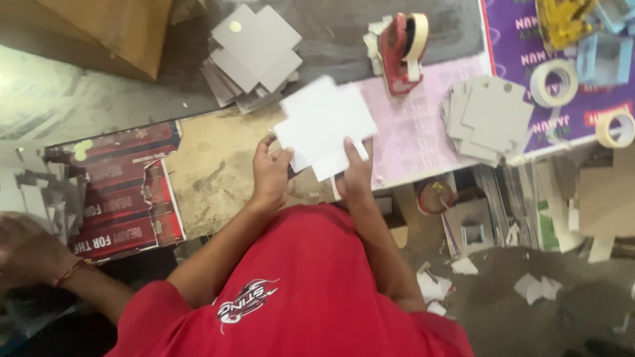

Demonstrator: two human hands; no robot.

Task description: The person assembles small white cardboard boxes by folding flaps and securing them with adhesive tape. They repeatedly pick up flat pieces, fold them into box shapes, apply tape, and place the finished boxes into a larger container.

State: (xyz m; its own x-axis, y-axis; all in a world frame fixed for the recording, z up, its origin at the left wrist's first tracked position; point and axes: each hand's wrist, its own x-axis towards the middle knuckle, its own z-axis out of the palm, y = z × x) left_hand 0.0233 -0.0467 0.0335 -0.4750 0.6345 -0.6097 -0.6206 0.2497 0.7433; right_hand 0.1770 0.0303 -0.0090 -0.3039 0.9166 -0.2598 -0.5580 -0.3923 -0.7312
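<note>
One long worktable (211, 165) crosses the middle of the frame, its brown top partly covered by a torn red printed carton sheet (126, 192) at the left, a pink sheet (417, 132) at centre right and a purple sheet (522, 39) at the upper right. Below the table edge, at the lower right, white paper scraps (536, 287) litter the floor.

Judging by what lies about, the card work looks partway along. One stack of grey card pieces (254, 56) sits at the upper centre-left and a second grey stack (489, 119) at the right, both untouched now, while one set of white card pieces (324, 125) is in hand over the table's middle.

The left hand (271, 175) pinches the lower left edge of the white pieces, fingers curled. The right hand (357, 175) grips their lower right edge, thumb laid flat on top. Both forearms reach up from the red shirt at the bottom.

A red tape dispenser (403, 46) stands just above the cards. Two tape rolls (554, 82) lie at the far right. Another person's hand (23, 248) rests at the left edge.
</note>
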